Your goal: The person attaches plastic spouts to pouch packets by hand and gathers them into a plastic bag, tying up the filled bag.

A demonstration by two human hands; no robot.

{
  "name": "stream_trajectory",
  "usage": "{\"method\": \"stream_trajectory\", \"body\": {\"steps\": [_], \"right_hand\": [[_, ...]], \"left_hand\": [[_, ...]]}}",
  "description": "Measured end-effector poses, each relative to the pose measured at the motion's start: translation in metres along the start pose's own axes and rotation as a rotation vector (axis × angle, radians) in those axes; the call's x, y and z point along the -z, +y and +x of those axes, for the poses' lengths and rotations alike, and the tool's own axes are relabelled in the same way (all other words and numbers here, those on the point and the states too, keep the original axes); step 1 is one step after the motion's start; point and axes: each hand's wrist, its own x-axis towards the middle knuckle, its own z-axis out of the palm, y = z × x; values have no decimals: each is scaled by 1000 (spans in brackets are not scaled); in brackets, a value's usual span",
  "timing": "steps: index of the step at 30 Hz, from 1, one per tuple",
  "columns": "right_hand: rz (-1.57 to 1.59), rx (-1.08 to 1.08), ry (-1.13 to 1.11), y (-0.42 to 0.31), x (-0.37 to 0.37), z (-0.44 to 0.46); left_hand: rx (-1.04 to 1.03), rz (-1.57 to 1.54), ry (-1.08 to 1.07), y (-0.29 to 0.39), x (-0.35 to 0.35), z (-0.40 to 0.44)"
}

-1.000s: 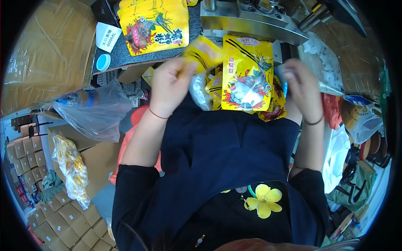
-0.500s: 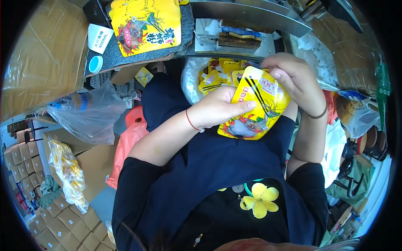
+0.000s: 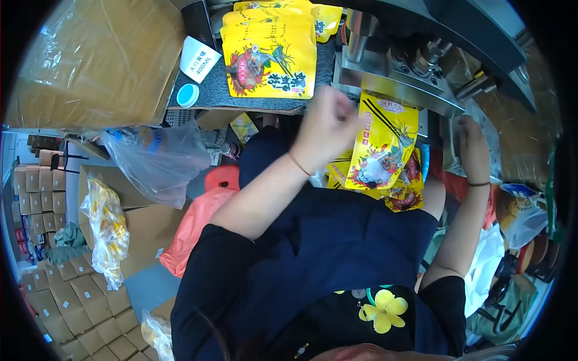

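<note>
A yellow printed pouch [image 3: 385, 147] hangs upright under the metal press block [image 3: 403, 84], its top edge hidden there. Close by the pouch's left edge is my left hand [image 3: 331, 123]; its fingers look curled but are smeared by motion, and I see no clear grip. Over at the right, my right hand [image 3: 474, 147] is at a clear plastic bag [image 3: 494, 141] beside the machine, its fingers partly hidden. More yellow pouches [image 3: 406, 198] lie in a heap below the hanging one, above my lap. A stack of flat yellow pouches [image 3: 271, 60] rests on the bench to the left of the machine.
On the bench edge [image 3: 253, 103] are a white labelled card [image 3: 199, 59] and a turquoise cap [image 3: 187, 95]. A large taped carton [image 3: 96, 66] stands at the left. Plastic bags [image 3: 159, 159] hang below it, and stacked cartons [image 3: 78, 307] fill the floor behind.
The pouch has gone from my left hand to under the press block. My left hand has moved up and off it, my right hand away to the right. The view has shifted left.
</note>
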Motion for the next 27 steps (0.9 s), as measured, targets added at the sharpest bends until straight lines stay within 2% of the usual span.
{"method": "stream_trajectory", "body": {"steps": [1,2,3,4,6,9,10,12,14,15,16,18,19,20,22,23,24,26,27], "right_hand": [[-11,-1,73,-10,6,-3],[-24,-5,143,-19,13,-7],[47,-29,132,-26,20,-13],[116,-53,122,-32,27,-17],[216,-96,119,-38,31,-22],[397,-138,134,-57,28,-34],[462,-35,91,-74,25,-31],[583,180,19,-108,22,-21],[704,161,-52,-138,31,-19],[807,133,7,-146,29,-17],[899,14,58,-159,31,-17],[943,18,120,-173,26,-10],[779,115,82,-175,27,-6],[786,105,53,-172,30,-6],[802,98,-13,-157,34,-6],[810,127,-78,-144,32,-9],[823,121,-159,-135,34,-10],[849,97,-315,-125,40,-14],[1071,-52,-347,-128,46,-18]], "left_hand": [[-254,276,284,0,21,4],[-546,696,517,-16,46,14],[-520,1078,506,-17,63,10],[-420,1084,283,-33,71,5],[-546,1173,93,-46,75,-12],[-335,668,131,-35,76,-30],[-172,380,130,-31,73,-29],[-49,7,54,-16,55,-35],[3,-7,-80,2,37,-41],[-24,37,-139,3,30,-42],[-62,154,-193,10,25,-42],[-155,36,-219,9,4,-45],[-6,-9,-329,15,-1,-46],[96,-165,-383,15,-8,-51],[170,-487,-427,12,-21,-57],[268,-649,-519,12,-27,-60],[225,-607,-555,12,-32,-61],[357,-722,-625,18,-39,-64],[438,-772,-693,19,-39,-63]]}}
